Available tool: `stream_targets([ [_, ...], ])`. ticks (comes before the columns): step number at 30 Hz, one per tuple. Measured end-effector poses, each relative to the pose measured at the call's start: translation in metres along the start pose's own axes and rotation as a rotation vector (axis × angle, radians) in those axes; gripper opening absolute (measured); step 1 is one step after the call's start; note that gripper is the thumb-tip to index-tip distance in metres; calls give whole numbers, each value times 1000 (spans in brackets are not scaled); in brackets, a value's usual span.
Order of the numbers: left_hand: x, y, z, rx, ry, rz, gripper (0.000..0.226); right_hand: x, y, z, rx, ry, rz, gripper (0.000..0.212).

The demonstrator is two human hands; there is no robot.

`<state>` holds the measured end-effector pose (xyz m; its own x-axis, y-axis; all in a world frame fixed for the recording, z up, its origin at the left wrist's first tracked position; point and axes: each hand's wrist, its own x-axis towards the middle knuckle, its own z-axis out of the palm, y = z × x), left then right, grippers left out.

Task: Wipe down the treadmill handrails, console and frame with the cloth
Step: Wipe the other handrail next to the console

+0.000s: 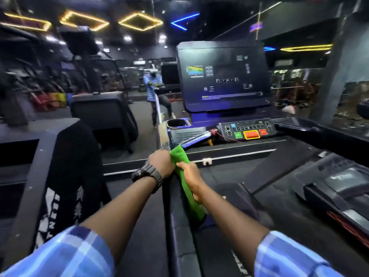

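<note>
Green cloth (pixel 186 182), centre frame, draped along the left handrail (pixel 196 138): both grips hold it, left hand (pixel 161 163) bunching its top end, right hand (pixel 190 176) pinching mid-length; looks light, soft, floppy, likely to slide, so best held bunched around the rail.

The cloth (pixel 185 176) is bright green. Both sleeves (pixel 69 254) show a blue-and-white check. The wristwatch (pixel 146 173) is black. The treadmill console (pixel 223 76) is dark, its keypad (pixel 248 129) carrying a green button, an orange one edged yellow, and a red one. Yellow and blue ceiling lights (pixel 139 22) glow overhead.
</note>
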<state>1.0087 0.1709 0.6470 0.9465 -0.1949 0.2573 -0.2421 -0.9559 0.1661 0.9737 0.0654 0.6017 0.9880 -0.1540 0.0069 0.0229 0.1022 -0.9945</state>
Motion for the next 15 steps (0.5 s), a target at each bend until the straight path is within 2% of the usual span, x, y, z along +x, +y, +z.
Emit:
stream_targets([
  [3, 14, 10, 3, 57, 45, -118, 30, 22, 24, -25, 31, -99, 109, 13],
  [5, 24, 19, 5, 87, 4, -205, 33, 40, 31, -35, -24, -160, 178, 13],
  [7, 28, 28, 3, 152, -62, -250, 33, 57, 23, -30, -18, -260, 201, 21],
  [9, 30, 38, -4, 144, -117, -289, 34, 73, 6, -22, 4, -369, 135, 26],
  [11, 28, 49, -11, 94, -141, -354, 31, 79, -15, -15, -95, -405, 50, 39],
  [13, 23, 52, -19, 32, -146, -439, 25, 75, -25, -19, -209, -515, -27, 49],
  [15, 22, 52, -22, -35, -149, -457, 24, 68, -30, -32, -328, -513, -20, 55],
])
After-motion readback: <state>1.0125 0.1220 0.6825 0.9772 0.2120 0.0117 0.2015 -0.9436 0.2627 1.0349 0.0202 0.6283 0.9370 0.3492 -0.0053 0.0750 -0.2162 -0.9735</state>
